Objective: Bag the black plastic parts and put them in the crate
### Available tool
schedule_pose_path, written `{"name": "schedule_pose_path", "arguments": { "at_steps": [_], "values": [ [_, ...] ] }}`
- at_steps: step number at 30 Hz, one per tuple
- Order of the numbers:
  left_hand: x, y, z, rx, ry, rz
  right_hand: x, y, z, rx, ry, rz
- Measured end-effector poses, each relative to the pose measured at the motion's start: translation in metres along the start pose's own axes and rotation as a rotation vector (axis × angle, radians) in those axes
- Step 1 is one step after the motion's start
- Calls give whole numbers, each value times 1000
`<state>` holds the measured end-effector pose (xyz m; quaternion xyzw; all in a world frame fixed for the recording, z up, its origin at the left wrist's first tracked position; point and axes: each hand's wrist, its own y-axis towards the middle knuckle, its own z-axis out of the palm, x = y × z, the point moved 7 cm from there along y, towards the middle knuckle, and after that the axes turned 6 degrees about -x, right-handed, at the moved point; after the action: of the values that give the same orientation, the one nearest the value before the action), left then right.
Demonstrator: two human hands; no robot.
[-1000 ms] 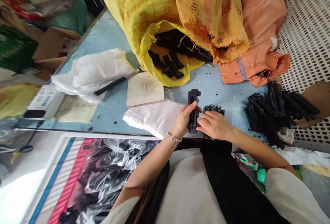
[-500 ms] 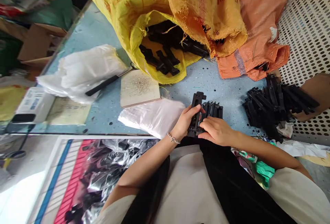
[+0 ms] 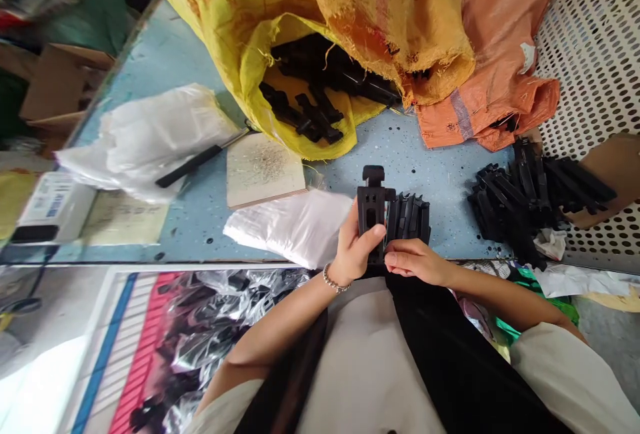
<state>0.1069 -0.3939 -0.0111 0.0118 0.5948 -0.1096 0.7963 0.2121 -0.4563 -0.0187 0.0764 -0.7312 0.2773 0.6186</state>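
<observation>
My left hand [image 3: 355, 247] is wrapped round a long black slotted plastic part [image 3: 371, 197], thumb across its front. The part stands nearly upright, its blocky top end pointing away from me. Beside its lower end, my right hand [image 3: 417, 261] is closed with thumb and forefinger pressed together; whatever lies in them is hidden. Just beyond the right hand, a row of similar black plastic parts [image 3: 410, 215] lies side by side on the blue table [image 3: 440, 187].
A yellow sack [image 3: 300, 147] with black parts gapes at the back; an orange sack [image 3: 445, 121] lies beside it. Black parts [image 3: 520, 201] are heaped at right. Plastic bags [image 3: 290, 227], a board [image 3: 265, 171] and a black-handled tool [image 3: 190, 166] lie left. A perforated white panel [image 3: 595, 41] stands right.
The black part in my left hand has turned and risen, so its top end now stands further out. My right hand has shifted slightly down, off the row of parts.
</observation>
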Motion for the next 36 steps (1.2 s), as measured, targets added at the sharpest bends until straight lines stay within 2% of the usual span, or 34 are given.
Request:
{"name": "schedule_pose_path", "arguments": {
  "at_steps": [2, 4, 6, 8, 9, 11, 15, 18, 21, 24, 26, 28, 30, 32, 34, 36],
  "values": [
    [3, 3, 1, 40, 26, -55, 6, -1, -3, 51, -39, 1],
    [18, 11, -3, 62, 66, -173, 8, 0, -17, 20, -267, -30],
    [38, 23, -15, 14, 105, -236, 3, -1, -44, -146, -614, -1],
    [60, 33, -30, -56, 165, -252, -10, -5, -75, -368, -966, 133],
    [71, 36, -35, -81, 223, -246, -18, -8, -87, -451, -1099, 214],
    [87, 39, -37, -105, 386, -169, -36, -11, -100, -523, -1227, 316],
    [93, 34, -15, -105, 678, 88, -54, -4, -109, -551, -1161, 257],
    [85, 35, 3, -61, 944, 198, -54, 0, -116, -500, -1103, 224],
    [74, 46, 11, 115, 1271, 232, -51, -3, -125, -466, -1080, 232],
    [56, 71, 3, 249, 1414, 189, -46, -9, -137, -541, -1075, 229],
    [34, 98, -8, 196, 1423, 195, -38, -13, -142, -640, -1046, 174],
    [8, 133, -22, 38, 1465, 219, -31, -14, -142, -704, -972, 97],
    [-11, 168, -39, -109, 1513, 188, -26, -13, -136, -701, -887, 34],
    [-21, 193, -52, -157, 1519, 129, -24, -11, -128, -670, -815, -3],
    [-25, 200, -56, -149, 1491, 114, -24, -10, -123, -664, -725, -28],
    [-29, 181, -52, -166, 1439, 193, -29, -6, -121, -662, -565, -38]
  ]
}}
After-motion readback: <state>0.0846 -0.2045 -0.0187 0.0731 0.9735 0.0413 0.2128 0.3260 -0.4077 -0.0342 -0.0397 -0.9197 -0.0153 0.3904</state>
